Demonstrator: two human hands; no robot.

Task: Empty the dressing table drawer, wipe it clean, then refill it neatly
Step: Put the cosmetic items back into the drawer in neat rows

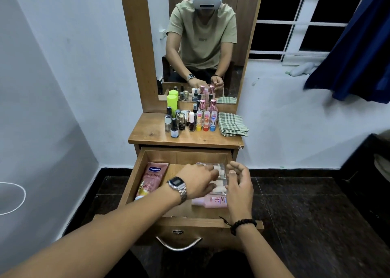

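Head view: both hands reach into the drawer (137,172) onto the clear case (220,179); left hand (197,181) fingers touch it, right hand (239,181) hovers loosely curled just beside, holding nothing.

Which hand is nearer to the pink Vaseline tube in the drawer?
Left. The left hand reaches over the drawer middle, beside the Vaseline tube; the right hand is farther right.

Tube (152,178) at drawer (135,178) left, clear case (219,180) right, bottles (190,119) and cloth (232,124) on tabletop behind.
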